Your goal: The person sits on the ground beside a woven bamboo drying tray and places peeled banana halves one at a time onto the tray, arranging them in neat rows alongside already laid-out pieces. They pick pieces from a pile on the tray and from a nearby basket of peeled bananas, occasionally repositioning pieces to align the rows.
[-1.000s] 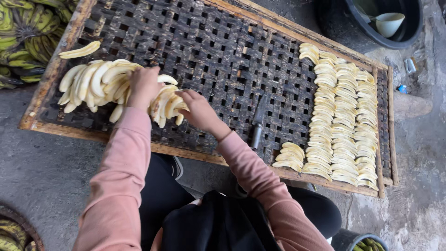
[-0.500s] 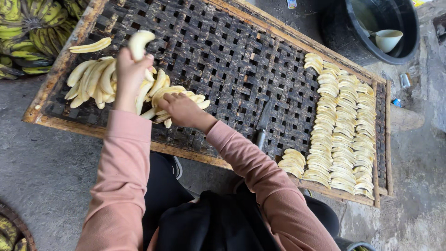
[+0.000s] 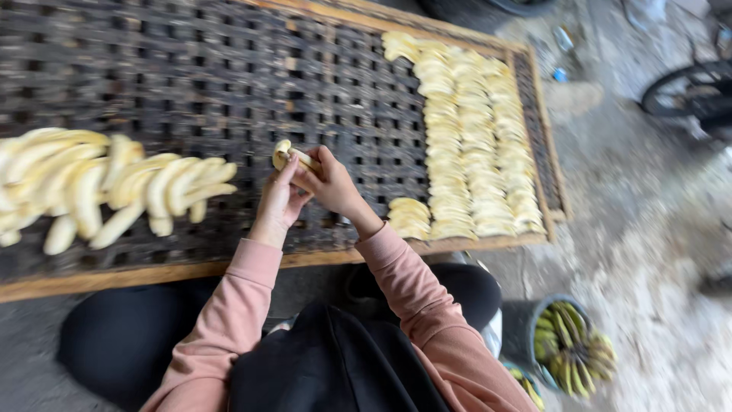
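Both hands meet over the woven drying rack [image 3: 229, 69] near its front edge: the left hand [image 3: 276, 202] and right hand [image 3: 332, 185] have their fingers clamped on one peeled banana [image 3: 290, 155]. It looks soft, slippery and easily bruised; best held lightly along its length.

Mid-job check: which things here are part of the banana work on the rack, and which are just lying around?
In use: left hand and right hand holding a peeled banana; peeled banana pile; sliced rows; woven rack.
Lying about: bucket of green bananas; wheel.
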Demonstrator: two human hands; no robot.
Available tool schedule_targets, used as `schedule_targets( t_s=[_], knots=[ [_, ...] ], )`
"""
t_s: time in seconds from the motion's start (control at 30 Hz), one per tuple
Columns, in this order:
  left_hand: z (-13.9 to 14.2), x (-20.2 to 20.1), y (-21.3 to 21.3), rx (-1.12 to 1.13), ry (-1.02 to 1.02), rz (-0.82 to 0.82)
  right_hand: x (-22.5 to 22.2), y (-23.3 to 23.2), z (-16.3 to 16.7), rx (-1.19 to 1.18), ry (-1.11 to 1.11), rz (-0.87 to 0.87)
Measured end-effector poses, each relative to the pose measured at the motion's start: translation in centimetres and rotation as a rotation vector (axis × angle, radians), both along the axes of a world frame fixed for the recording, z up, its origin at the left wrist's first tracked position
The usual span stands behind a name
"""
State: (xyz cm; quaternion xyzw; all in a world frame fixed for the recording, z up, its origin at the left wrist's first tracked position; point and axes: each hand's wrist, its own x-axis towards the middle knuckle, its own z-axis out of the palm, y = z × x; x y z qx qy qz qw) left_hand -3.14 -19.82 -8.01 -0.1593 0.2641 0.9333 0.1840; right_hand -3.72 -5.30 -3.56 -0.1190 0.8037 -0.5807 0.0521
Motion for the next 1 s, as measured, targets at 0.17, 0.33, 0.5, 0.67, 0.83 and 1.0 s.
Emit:
schedule_targets(
  t_s=[0.17,0.33,0.5,0.67,0.83,1.0],
  knots=[
    [-1.9,-0.6,7.4,0.066,0.006,-0.031,2.1,9.9,2.1,0.184,-0.186,-0.139],
    [-2.9,-0.6,9.5,0.015,-0.027,0.053,2.4,18.3,3.0,0.467,0.288,0.011],
    [-2.0,-0.3,11.3,-0.06,-0.034,0.013,2.5,24.0,0.5,0.388,0.172,0.158],
    [-0.4,-0.7,13.7,-0.068,0.035,-0.067,2.8,27.0,-3.2,0.494,0.113,0.038],
    [-0.1,-1.1,15.3,-0.167,0.122,-0.113,2.9,27.6,-3.6,0.636,0.068,0.022],
    [-0.7,-1.5,17.8,-0.226,0.172,-0.13,2.9,27.0,-1.4,0.284,0.036,-0.049]
  ],
)
